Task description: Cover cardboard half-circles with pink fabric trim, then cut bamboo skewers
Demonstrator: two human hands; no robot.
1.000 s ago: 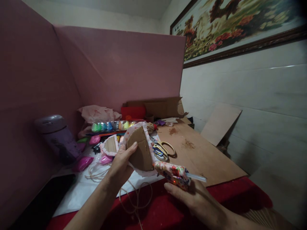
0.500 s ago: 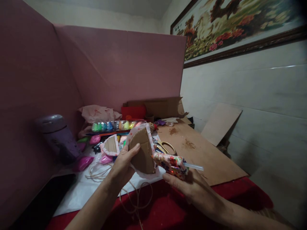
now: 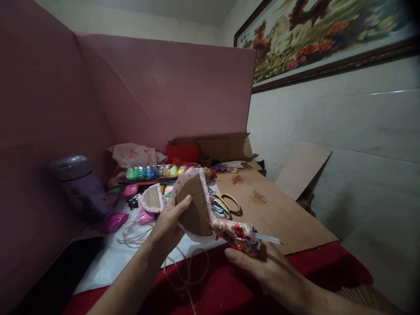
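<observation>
My left hand is closed on a half-round cardboard piece, thumb on its brown face. Pale dotted fabric sticks out around the cardboard's edge. In my right hand is a glue gun wrapped in flowered cloth, with a red light on its side and a clear glue stick coming out of its back. Its nozzle end is at the lower part of the cardboard's straight edge. A smaller half-round piece edged with the same fabric lies behind my left hand. Scissors with gold handles lie beyond the glue gun.
A tray of coloured clay stands at the back, near clay packets. A purple tumbler is at left. Twine lies on white paper. A brown board covers the right side. Pink panels stand behind.
The glue gun in my right hand has moved down along the cardboard's straight edge, slightly to the right. My left hand holds the piece nearly still.
</observation>
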